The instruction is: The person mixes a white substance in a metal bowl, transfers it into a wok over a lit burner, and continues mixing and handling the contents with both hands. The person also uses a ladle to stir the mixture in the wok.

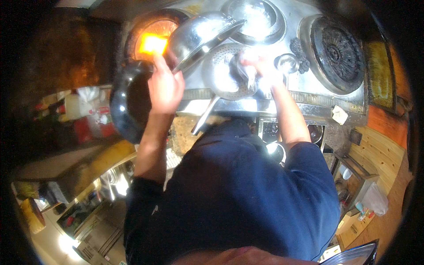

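My left hand [165, 86] is at the lower end of a large, shiny round metal vessel [202, 38], a wok or bowl, with its rim between thumb and fingers. The vessel is tilted on its side above the stove. My right hand [260, 66] is over a perforated metal strainer [228, 71], whose handle points toward me; glare hides its fingers and whether it grips anything. A metal ladle [287, 63] lies just right of that hand. A dark wok [124, 102] is beside my left wrist, and an orange glow [153, 43] shows in the burner beyond my left fingers.
At the back is a round, bright metal vessel [256, 20]. A blackened burner [338, 53] is at the right, with dark scouring mesh [299, 54] beside it. A crumpled white cloth or paper [339, 115] lies on the stove's front edge. Packages [96, 116] are at the left.
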